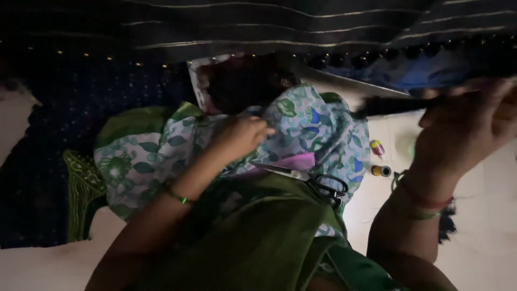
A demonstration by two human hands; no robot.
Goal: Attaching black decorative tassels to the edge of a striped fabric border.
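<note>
Over the lap, the left hand [242, 134] pressed curled fingers onto floral cloth [312, 129] beside scissors [312, 180]; the right hand [468, 129] apparently pinched dark fabric [388, 105] at right.

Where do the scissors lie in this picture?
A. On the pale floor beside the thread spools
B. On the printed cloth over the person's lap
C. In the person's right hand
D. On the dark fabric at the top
B: the scissors rest on the floral printed cloth in the lap, with no hand on them; the left hand lies on the cloth higher up, and the right hand grips a dark fabric edge.
</note>
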